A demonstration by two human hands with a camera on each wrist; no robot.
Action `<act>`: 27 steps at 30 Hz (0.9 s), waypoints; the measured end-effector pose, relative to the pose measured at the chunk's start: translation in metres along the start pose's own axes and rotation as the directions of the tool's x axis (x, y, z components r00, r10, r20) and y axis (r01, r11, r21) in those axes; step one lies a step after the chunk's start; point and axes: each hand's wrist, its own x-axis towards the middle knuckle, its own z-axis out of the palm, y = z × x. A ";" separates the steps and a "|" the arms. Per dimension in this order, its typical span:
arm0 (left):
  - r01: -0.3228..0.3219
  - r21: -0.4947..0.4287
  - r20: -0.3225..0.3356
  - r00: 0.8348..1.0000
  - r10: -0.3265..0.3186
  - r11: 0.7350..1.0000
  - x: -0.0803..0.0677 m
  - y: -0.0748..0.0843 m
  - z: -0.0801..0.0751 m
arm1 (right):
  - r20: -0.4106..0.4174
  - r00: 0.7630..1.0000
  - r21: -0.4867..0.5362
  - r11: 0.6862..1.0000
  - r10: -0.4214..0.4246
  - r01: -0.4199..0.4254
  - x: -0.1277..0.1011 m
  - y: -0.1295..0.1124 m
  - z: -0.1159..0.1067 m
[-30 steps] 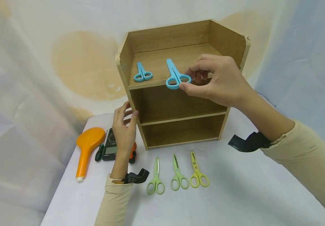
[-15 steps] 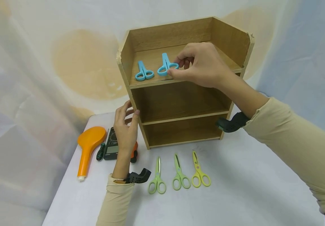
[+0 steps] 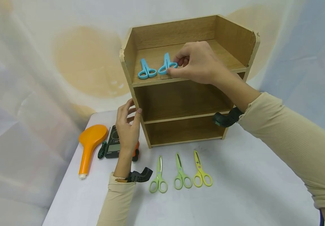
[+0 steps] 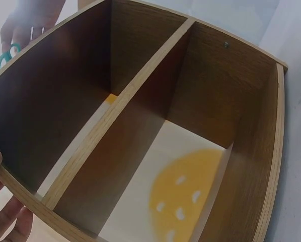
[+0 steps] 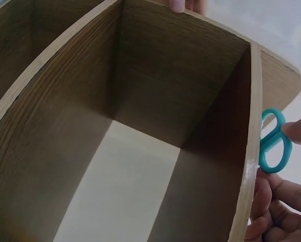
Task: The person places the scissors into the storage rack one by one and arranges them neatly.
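My right hand [image 3: 197, 62] pinches one handle loop of a pair of blue scissors [image 3: 166, 64] at the top shelf of a wooden shelf unit [image 3: 185, 118]. Just left of it, a second pair of blue scissors [image 3: 146, 69] lies on that shelf, blades toward the back. In the right wrist view, the held scissors [image 5: 274, 141] show their loops past the board's edge, the blades hidden. My left hand [image 3: 127, 127] holds the unit's left side panel, thumb at the front edge and fingers behind. Its fingertips [image 4: 19, 222] show at the panel in the left wrist view.
Two green scissors [image 3: 158, 177] [image 3: 181, 174] and yellow scissors [image 3: 201, 172] lie in a row on the white table [image 3: 236, 194]. Left of the unit are an orange paddle-shaped object [image 3: 90, 144], a dark-green-handled screwdriver [image 3: 102, 150] and a multimeter [image 3: 112, 146], partly behind my left arm.
My right hand has carried the blue scissors forward and left, from in front of the unit to the top shelf beside the other pair. My left hand stays on the side panel.
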 end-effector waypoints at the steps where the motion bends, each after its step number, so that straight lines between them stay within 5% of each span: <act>1: -0.001 -0.002 0.000 1.000 0.001 1.000 0.000 0.001 0.000 | 0.000 1.000 0.001 1.000 0.002 -0.002 0.000 0.000 0.000; 11: 0.006 -0.001 -0.004 1.000 -0.006 1.000 -0.001 0.008 0.003 | 0.094 0.993 -0.041 0.997 0.070 -0.067 0.000 0.006 -0.001; 18: 0.008 0.000 -0.007 1.000 -0.008 1.000 -0.004 0.039 0.002 | 0.184 0.980 -0.136 0.989 0.078 -0.053 -0.010 0.000 -0.008; 27: 0.017 0.019 -0.010 1.000 -0.016 1.000 -0.002 0.041 0.001 | 0.039 0.994 -0.131 0.985 -0.105 0.110 -0.044 -0.011 -0.013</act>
